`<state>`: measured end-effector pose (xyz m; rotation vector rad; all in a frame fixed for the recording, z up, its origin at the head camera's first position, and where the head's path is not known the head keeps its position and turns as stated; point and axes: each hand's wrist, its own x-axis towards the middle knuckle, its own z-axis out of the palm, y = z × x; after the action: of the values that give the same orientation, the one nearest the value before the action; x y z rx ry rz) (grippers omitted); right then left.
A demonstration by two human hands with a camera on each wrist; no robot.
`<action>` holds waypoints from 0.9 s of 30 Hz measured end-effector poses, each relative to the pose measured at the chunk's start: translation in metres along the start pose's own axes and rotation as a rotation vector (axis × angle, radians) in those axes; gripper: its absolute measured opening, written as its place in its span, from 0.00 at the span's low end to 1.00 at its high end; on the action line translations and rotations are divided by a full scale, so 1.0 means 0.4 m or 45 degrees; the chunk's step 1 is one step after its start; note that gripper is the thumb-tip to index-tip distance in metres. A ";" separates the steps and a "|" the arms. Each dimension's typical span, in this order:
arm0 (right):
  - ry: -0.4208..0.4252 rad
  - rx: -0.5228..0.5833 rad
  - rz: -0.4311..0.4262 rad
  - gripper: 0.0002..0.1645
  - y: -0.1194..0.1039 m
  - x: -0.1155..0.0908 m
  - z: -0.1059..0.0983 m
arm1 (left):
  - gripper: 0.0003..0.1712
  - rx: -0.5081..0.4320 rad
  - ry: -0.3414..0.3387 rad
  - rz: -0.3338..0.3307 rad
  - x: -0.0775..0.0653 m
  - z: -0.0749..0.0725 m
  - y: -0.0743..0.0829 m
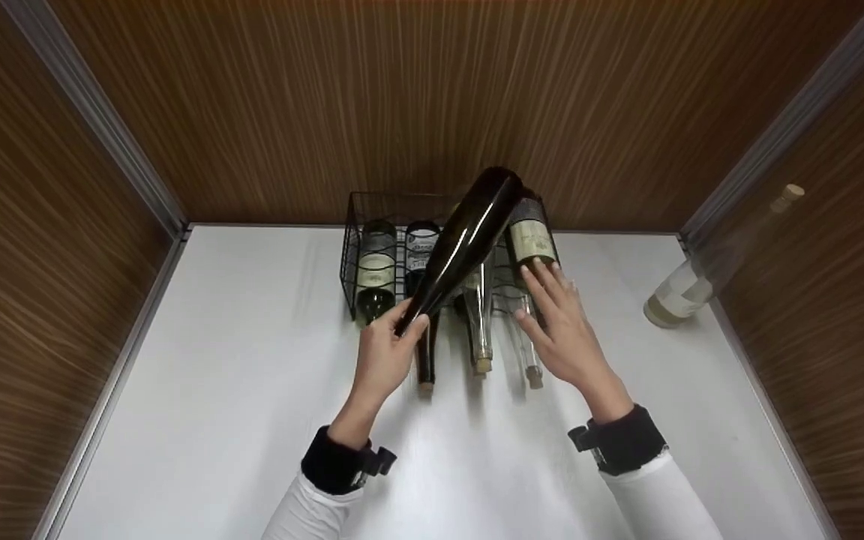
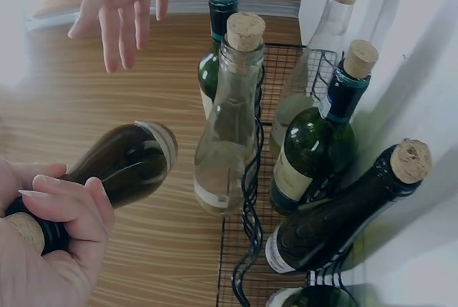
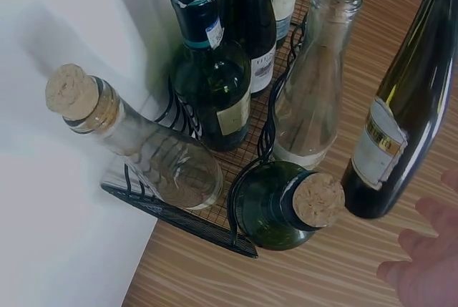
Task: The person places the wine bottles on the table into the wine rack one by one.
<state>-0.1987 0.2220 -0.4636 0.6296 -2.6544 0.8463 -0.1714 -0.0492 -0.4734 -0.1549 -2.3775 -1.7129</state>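
My left hand [image 1: 387,352] grips a dark wine bottle [image 1: 469,240] by its corked neck. The bottle slants over a black wire wine rack [image 1: 346,255], its base pointing away towards the back wall. A torn pale label shows on this bottle [image 3: 379,142] in the right wrist view. My right hand [image 1: 567,330] holds nothing; its fingers are spread beside a green bottle with a cream label [image 1: 533,236] at the rack's right end. In the right wrist view, these fingers [image 3: 411,242] stand apart from the bottles. Part of the rack is hidden behind the held bottle.
Several corked bottles lie in the rack, among them a green one [image 1: 376,274] at the left and a clear one [image 1: 481,322] near the middle. Another clear corked bottle [image 1: 679,296] is at the right, by the wood-grain side wall [image 1: 837,300]. The surface is white [image 1: 252,360].
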 end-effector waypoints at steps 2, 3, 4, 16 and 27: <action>-0.011 -0.010 0.001 0.36 -0.002 0.001 0.002 | 0.23 -0.027 0.015 -0.018 -0.001 -0.002 -0.006; -0.021 -0.016 0.002 0.36 -0.003 0.002 0.002 | 0.24 -0.037 0.019 -0.032 -0.002 -0.003 -0.010; -0.030 -0.024 0.001 0.36 -0.005 0.003 0.003 | 0.24 -0.041 0.027 -0.043 -0.002 -0.003 -0.011; -0.094 -0.076 -0.011 0.37 -0.039 0.017 0.031 | 0.25 0.011 0.140 -0.114 -0.021 0.005 -0.035; -0.116 -0.070 -0.016 0.35 -0.089 0.045 0.070 | 0.23 -0.055 0.206 -0.186 -0.024 0.029 -0.059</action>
<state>-0.2010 0.1733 -0.4617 0.6855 -2.7418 0.7555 -0.1682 -0.0454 -0.5011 0.1492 -2.2851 -1.7664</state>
